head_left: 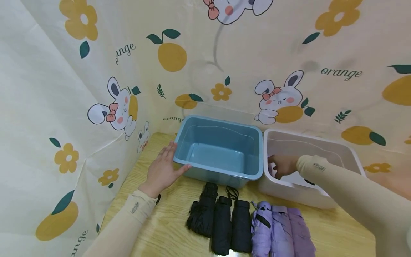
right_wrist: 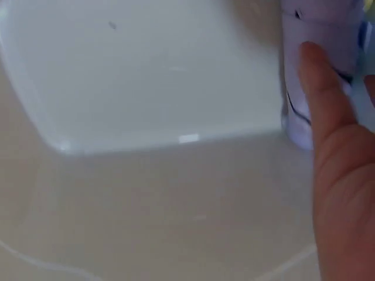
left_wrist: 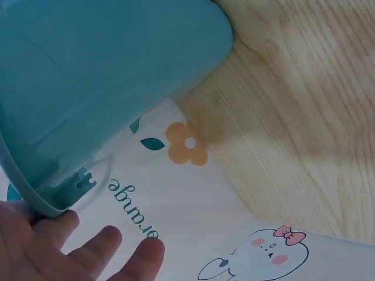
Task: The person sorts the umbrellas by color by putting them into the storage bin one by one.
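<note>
**Two bins, six folded umbrellas on the counter, one in hand**

Step in hand: by judgement, placing by the right hand (head_left: pixel 284 166), which is down inside the white bin (head_left: pixel 295 194) and has thumb and fingers about a lilac umbrella (right_wrist: pixel 322 29). Whether that piece bears on the floor cannot be told.

Next move: seems to call for lining the piece up along the wall, then a clean release — thumb drawn off without dragging it.

Left hand (head_left: pixel 163 169): spread wide, gripping nothing; fingers against the left rim of the blue bin, thumb at its front edge, perhaps to steady it.

Container 1, blue bin (head_left: pixel 205 174): at left; floor in plain view, no umbrella showing on it.

Container 2, white bin: at right, just beside the blue; holds the lilac umbrella at its left wall. The right sleeve (head_left: pixel 340 189) hides part of the interior.

Loose stock, on the counter (head_left: pixel 173 221) before the bins: three black umbrellas (head_left: pixel 221 225), the leftmost bunched and ruffled; then, to their right, three purple umbrellas (head_left: pixel 282 232) — side by side, the first with a dark strap.
</note>
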Demonstrator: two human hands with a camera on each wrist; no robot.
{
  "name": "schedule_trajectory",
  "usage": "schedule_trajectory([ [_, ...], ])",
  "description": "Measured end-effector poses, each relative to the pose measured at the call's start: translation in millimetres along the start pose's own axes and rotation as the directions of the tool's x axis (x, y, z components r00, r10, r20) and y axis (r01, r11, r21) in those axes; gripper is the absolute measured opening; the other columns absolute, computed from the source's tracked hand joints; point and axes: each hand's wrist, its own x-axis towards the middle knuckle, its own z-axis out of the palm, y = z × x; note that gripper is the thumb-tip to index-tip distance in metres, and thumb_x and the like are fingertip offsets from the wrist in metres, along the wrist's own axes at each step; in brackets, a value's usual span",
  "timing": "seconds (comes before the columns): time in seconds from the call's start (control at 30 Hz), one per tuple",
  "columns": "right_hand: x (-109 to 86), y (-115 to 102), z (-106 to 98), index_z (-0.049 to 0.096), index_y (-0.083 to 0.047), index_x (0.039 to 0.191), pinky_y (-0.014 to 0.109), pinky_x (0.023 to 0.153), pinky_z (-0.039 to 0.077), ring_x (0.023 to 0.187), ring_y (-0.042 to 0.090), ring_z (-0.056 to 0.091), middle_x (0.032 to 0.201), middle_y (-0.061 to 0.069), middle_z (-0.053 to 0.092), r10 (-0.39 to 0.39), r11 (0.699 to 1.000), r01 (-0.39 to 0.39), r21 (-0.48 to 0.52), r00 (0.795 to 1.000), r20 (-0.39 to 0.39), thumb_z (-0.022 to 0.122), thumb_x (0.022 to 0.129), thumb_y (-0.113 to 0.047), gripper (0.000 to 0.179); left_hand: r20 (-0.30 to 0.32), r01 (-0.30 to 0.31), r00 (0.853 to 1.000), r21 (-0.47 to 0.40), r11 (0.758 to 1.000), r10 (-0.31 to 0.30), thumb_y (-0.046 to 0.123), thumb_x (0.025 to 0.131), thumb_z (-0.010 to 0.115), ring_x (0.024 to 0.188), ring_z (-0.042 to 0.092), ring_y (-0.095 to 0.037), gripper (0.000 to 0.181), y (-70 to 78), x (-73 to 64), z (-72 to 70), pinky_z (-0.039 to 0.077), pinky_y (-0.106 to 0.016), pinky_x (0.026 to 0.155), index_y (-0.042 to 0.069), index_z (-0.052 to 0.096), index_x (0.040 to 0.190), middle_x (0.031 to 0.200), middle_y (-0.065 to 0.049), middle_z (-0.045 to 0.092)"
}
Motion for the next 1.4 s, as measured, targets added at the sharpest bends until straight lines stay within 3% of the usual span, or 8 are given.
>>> schedule_trajectory([
  [0.13, -21.3, -11.7, -17.5, 0.058, -0.001, 0.134, 0.051, 0.082, 0.056, 0.114, 0.050, 0.057, 0.138, 0.025, 0.051, 0.063, 0.998, -0.065, -0.020, 0.996, -0.065, 0.084, 0.076, -0.012, 0.065, 0.002, 0.007, 1.000, 0.006, 1.000, -0.007, 0.070, 0.089, 0.057, 0.141, 0.033, -0.042, 0.101, -0.6, 1.3, 3.1, 0.047, -0.055, 0.096, 0.001, 0.028, 0.156, 0.160, -0.017, 0.027],
  [0.33, -75.5, -35.9, -39.3, 0.053, -0.003, 0.140, 0.051, 0.084, 0.055, 0.120, 0.051, 0.053, 0.145, 0.026, 0.042, 0.079, 0.996, -0.087, -0.027, 0.972, -0.220, 0.084, 0.081, -0.020, 0.068, 0.010, 0.038, 0.999, -0.006, 0.999, -0.038, 0.070, 0.088, 0.058, 0.141, 0.032, -0.042, 0.102, -4.7, 7.6, 3.4, 0.047, -0.057, 0.095, 0.002, 0.026, 0.157, 0.161, -0.017, 0.026],
  [0.53, -137.8, -55.0, -28.2, 0.055, -0.006, 0.139, 0.054, 0.085, 0.053, 0.116, 0.041, 0.058, 0.146, 0.022, 0.041, -0.032, 0.996, -0.001, -0.092, 0.933, -0.357, 0.086, 0.079, -0.017, 0.069, 0.003, 0.055, 0.998, -0.025, 0.998, -0.055, 0.071, 0.088, 0.056, 0.142, 0.030, -0.043, 0.103, -14.9, 13.0, -1.0, 0.045, -0.059, 0.096, 0.001, 0.026, 0.157, 0.161, -0.019, 0.025],
  [0.67, -166.9, -59.4, -0.3, 0.053, -0.007, 0.140, 0.055, 0.085, 0.053, 0.115, 0.041, 0.058, 0.145, 0.022, 0.040, -0.102, 0.993, 0.073, -0.090, 0.915, -0.391, 0.086, 0.079, -0.014, 0.070, 0.013, 0.066, 0.998, -0.035, 0.997, -0.066, 0.072, 0.089, 0.055, 0.143, 0.028, -0.043, 0.104, -22.3, 9.4, -6.3, 0.041, -0.060, 0.100, -0.001, 0.024, 0.157, 0.161, -0.021, 0.024],
  [0.83, -189.3, -51.8, 51.0, 0.052, -0.006, 0.141, 0.049, 0.080, 0.055, 0.113, 0.039, 0.059, 0.143, 0.021, 0.043, -0.166, 0.985, 0.130, -0.113, 0.887, -0.432, 0.088, 0.077, -0.015, 0.074, 0.029, 0.074, 0.997, -0.038, 0.997, -0.072, 0.071, 0.090, 0.054, 0.144, 0.025, -0.044, 0.105, -24.0, 2.1, -11.1, 0.040, -0.062, 0.100, -0.001, 0.020, 0.158, 0.162, -0.021, 0.020],
  [1.0, -202.9, -38.2, 107.6, 0.053, -0.007, 0.139, 0.044, 0.077, 0.056, 0.111, 0.034, 0.060, 0.141, 0.017, 0.047, -0.167, 0.981, 0.098, -0.169, 0.869, -0.466, 0.091, 0.069, -0.018, 0.080, 0.021, 0.055, 0.998, -0.043, 0.998, -0.054, 0.068, 0.091, 0.057, 0.143, 0.026, -0.045, 0.103, -17.6, -2.1, -11.6, 0.042, -0.063, 0.097, -0.002, 0.021, 0.157, 0.161, -0.023, 0.021],
  [1.17, -214.8, -27.1, 154.7, 0.052, -0.010, 0.141, 0.043, 0.078, 0.055, 0.110, 0.035, 0.060, 0.142, 0.021, 0.045, -0.117, 0.984, 0.034, -0.177, 0.866, -0.487, 0.093, 0.066, -0.020, 0.086, 0.028, 0.031, 0.999, -0.045, 0.999, -0.029, 0.067, 0.091, 0.057, 0.143, 0.026, -0.045, 0.103, -6.3, -1.5, -10.3, 0.037, -0.061, 0.102, -0.003, 0.021, 0.157, 0.160, -0.024, 0.022],
  [1.4, -230.2, -18.8, 193.8, 0.050, -0.012, 0.143, 0.037, 0.073, 0.056, 0.102, 0.032, 0.064, 0.145, 0.024, 0.041, -0.080, 0.990, 0.005, -0.143, 0.848, -0.523, 0.093, 0.063, -0.017, 0.091, 0.074, 0.022, 0.997, -0.053, 0.998, -0.018, 0.069, 0.091, 0.054, 0.144, 0.023, -0.044, 0.104, 11.0, -0.5, -4.4, 0.039, -0.061, 0.101, -0.001, 0.018, 0.158, 0.162, -0.022, 0.018],
])
